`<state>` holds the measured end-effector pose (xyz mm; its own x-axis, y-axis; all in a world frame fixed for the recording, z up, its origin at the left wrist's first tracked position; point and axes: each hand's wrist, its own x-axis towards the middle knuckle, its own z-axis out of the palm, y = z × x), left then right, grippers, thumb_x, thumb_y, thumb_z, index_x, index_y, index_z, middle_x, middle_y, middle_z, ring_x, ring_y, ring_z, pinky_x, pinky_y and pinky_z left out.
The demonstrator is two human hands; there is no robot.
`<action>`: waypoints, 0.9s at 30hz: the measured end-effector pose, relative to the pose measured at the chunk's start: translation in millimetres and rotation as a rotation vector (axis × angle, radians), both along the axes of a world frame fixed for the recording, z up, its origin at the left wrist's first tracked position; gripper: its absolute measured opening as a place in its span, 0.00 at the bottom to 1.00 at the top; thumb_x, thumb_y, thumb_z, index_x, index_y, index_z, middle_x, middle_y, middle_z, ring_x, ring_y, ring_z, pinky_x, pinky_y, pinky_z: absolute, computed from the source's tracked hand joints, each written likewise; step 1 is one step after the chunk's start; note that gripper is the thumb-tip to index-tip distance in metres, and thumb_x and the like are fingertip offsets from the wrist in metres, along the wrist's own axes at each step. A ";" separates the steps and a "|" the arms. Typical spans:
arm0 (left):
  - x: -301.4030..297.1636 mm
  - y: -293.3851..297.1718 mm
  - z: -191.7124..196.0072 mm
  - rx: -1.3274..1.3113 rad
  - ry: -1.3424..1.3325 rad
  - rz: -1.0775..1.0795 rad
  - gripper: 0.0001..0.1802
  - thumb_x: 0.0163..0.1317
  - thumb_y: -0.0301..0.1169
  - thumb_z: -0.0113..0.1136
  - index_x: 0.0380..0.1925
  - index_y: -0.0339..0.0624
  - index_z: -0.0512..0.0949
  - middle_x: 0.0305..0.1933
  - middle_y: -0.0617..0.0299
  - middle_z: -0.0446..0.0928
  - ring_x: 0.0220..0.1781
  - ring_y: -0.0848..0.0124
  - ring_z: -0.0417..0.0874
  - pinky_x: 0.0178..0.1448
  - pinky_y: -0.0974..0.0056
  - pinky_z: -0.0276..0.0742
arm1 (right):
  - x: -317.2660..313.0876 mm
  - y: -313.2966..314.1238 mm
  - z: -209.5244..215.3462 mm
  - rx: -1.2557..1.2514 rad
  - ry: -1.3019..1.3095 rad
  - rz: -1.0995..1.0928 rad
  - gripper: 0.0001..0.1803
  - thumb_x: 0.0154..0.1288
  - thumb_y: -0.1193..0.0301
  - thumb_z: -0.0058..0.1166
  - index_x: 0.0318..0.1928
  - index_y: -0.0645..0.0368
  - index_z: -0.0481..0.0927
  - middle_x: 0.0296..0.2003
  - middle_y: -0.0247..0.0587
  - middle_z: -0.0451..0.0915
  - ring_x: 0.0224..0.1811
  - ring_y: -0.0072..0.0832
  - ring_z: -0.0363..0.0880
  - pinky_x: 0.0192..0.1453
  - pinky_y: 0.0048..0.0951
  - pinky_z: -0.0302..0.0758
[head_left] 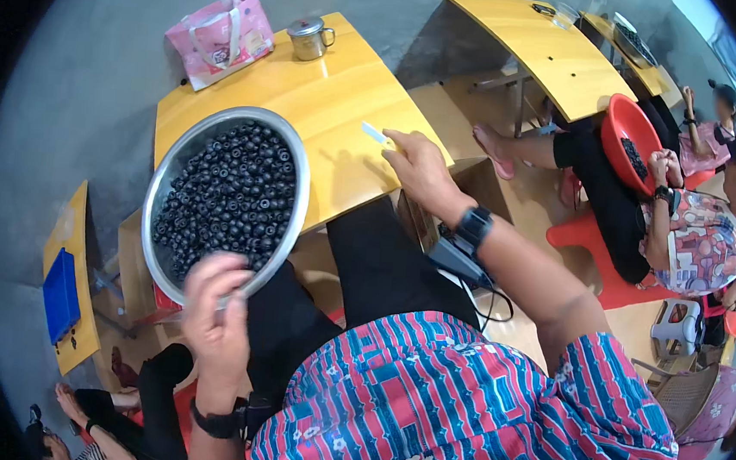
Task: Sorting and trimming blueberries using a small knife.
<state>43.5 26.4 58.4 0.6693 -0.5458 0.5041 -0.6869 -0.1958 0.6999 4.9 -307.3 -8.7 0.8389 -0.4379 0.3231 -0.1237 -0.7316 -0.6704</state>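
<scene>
A large steel bowl sits at the table's near left edge and above my left thigh. It is heaped with small black round pieces, many with a hole in the middle. My left hand is over the bowl's near rim, its fingers bent and blurred by motion; whether they hold anything does not show. Out over the right part of the yellow table, my right hand pinches a small pale, flat strip between thumb and forefinger.
A pink bag and a lidded metal mug stand along the table's far side. At right, a person works over a red basin of black pieces. A blue tray lies on another table at left, with a seated person below it.
</scene>
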 end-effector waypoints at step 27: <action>73.4 9.1 -42.3 -0.766 0.730 0.423 0.34 0.55 0.11 0.37 0.65 0.40 0.60 0.69 0.53 0.60 0.69 0.62 0.64 0.73 0.58 0.55 | 14.3 63.5 35.0 0.034 -0.139 0.235 0.24 0.65 0.71 0.52 0.62 0.55 0.69 0.34 0.47 0.74 0.36 0.38 0.74 0.45 0.35 0.72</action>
